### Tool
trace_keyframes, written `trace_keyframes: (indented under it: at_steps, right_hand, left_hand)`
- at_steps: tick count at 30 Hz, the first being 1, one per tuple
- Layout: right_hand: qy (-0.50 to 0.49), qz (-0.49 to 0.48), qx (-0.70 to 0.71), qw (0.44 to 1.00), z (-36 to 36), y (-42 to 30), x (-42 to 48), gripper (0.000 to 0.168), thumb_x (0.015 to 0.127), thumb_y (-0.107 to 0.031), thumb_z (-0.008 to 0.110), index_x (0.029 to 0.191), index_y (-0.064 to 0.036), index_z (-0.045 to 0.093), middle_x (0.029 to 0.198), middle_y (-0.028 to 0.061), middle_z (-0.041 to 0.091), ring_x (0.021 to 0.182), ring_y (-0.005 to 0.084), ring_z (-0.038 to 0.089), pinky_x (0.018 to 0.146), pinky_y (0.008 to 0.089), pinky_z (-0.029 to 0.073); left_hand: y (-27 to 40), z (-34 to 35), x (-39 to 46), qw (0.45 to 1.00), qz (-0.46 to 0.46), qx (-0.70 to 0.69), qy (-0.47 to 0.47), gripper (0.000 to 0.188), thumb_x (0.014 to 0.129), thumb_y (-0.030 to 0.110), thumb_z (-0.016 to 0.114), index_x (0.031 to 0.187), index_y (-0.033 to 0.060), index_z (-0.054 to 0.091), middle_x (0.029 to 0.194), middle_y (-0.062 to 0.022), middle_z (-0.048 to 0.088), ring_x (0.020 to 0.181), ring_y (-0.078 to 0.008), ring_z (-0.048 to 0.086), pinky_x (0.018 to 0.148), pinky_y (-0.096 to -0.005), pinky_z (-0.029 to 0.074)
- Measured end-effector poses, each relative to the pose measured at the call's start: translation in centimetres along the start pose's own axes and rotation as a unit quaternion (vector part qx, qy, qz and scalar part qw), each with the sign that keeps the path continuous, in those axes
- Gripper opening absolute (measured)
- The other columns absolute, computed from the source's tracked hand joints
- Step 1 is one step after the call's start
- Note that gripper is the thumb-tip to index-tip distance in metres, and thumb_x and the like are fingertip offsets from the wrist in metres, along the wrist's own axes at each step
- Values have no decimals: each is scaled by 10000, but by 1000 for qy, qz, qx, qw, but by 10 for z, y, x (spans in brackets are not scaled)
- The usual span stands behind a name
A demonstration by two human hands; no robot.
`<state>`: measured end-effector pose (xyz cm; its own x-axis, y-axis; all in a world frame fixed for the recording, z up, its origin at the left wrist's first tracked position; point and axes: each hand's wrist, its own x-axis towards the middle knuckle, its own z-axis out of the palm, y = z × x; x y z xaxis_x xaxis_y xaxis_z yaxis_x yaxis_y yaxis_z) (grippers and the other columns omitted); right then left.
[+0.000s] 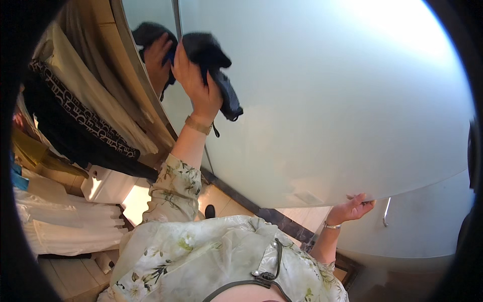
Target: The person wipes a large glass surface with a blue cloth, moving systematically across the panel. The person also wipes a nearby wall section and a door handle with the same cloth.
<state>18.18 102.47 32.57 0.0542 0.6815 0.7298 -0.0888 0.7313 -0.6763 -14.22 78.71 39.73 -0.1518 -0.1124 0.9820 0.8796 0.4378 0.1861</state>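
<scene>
A frosted glass panel [320, 105] fills the view ahead. My left hand [200, 83], raised at upper left, holds a dark blue-black cloth [226, 92] against or close to the panel near its metal edge strip. The hand and cloth are mirrored in the shiny surface beside it. A loop hangs from the cloth by my wrist. Lower right, the fingers of my right hand [351, 209] curl around the bottom-right edge of the panel. A metal handle [385, 212] shows just right of that hand.
Clothes hang at the left, among them a black garment with a patterned band [86, 117] and a pale cloth [94, 87]. Below them stands a white plastic container [107, 185]. A dark marble threshold [241, 196] crosses the tiled floor [217, 202].
</scene>
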Motion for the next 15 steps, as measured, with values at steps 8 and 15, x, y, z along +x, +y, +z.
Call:
trace_keyframes:
  at_steps: [8,15]
  right_hand:
    - [-15,-14,-5,1000,0,-2,1,253,947,-209,431,1067,12,403,806,42,465,650,93,453,528,214,405]
    - [-26,1,38,999,-4,2,6,247,933,-189,454,1084,2,410,823,43,487,646,95,454,540,218,400]
  left_hand:
    - [-2,-9,-216,971,-232,43,-26,546,914,421,282,1189,-29,422,1241,-254,402,1188,-430,335,990,-487,200]
    - [-10,7,-366,693,-676,-180,173,220,924,359,397,817,166,394,696,19,421,611,-139,437,537,-298,361]
